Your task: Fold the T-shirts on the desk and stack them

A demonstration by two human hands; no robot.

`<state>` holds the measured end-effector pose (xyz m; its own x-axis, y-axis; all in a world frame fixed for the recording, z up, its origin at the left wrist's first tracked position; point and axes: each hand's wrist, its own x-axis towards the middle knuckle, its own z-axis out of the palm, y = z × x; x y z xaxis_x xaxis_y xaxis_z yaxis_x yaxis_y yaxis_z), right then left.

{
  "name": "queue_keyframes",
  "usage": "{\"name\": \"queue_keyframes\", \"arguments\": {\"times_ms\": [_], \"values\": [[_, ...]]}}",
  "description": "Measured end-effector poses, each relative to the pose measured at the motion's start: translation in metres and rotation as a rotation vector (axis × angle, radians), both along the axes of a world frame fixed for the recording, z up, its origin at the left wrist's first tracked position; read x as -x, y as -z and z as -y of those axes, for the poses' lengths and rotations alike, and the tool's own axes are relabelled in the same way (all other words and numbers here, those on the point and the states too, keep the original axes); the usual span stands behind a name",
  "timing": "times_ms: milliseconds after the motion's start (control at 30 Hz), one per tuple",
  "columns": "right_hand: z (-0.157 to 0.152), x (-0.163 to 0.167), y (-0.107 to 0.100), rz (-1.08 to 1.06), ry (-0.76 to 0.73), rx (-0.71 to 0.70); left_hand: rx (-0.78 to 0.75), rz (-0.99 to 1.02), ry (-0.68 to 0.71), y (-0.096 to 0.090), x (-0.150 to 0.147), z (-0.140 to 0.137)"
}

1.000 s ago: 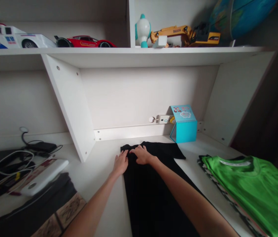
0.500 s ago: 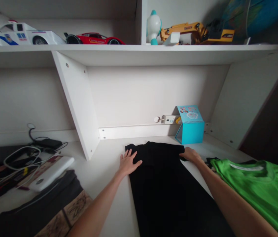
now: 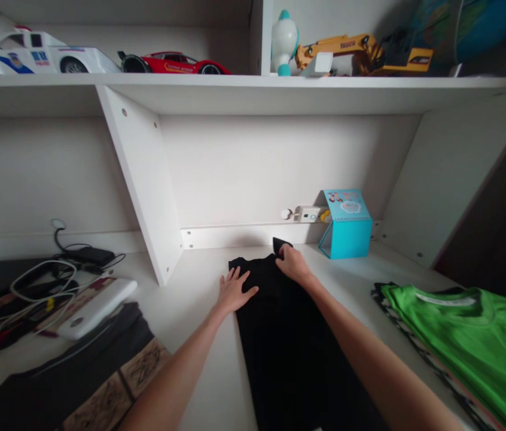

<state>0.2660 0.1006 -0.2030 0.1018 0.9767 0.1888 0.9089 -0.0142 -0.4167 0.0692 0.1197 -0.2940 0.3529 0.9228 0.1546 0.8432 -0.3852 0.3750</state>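
Note:
A black T-shirt lies lengthwise on the white desktop, partly folded, its far end close to the back board. My left hand rests flat on its upper left part with the fingers spread. Pinched in my right hand is the shirt's sleeve, whose dark tip sticks up beyond the fingers at the far edge. My right forearm covers part of the shirt's right side.
Folded shirts with a green one on top lie at the right. At the left are a dark grey printed garment, a white device and tangled cables. A blue desk calendar stands behind, below a shelf of toys.
My right hand has carried the sleeve leftward, from the shirt's right corner to its far middle, folding the right side inward. My left hand has stayed in place.

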Motion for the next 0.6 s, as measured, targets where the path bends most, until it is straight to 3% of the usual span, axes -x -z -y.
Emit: {"name": "queue_keyframes", "arguments": {"times_ms": [67,133,200,300,433,500,600], "values": [[0.014,0.025,0.001,-0.026,-0.125,-0.001,0.002,0.016,0.000,-0.001,0.000,0.001],[0.035,0.028,-0.002,-0.053,-0.230,0.012,0.009,0.033,-0.005,-0.001,0.001,0.002],[0.063,0.006,-0.006,-0.068,-0.283,0.025,0.019,0.049,-0.007,-0.002,0.001,0.002],[0.122,-0.055,-0.003,-0.037,-0.266,0.062,0.029,0.076,0.000,-0.003,0.001,0.002],[0.209,-0.117,0.036,0.040,-0.209,0.131,0.026,0.119,-0.014,-0.003,0.000,0.000],[0.242,-0.125,0.060,0.068,-0.181,0.091,0.019,0.171,-0.053,-0.005,-0.004,-0.002],[0.266,-0.120,0.084,0.110,-0.167,-0.041,0.005,0.251,-0.118,-0.013,-0.016,-0.010]]}}
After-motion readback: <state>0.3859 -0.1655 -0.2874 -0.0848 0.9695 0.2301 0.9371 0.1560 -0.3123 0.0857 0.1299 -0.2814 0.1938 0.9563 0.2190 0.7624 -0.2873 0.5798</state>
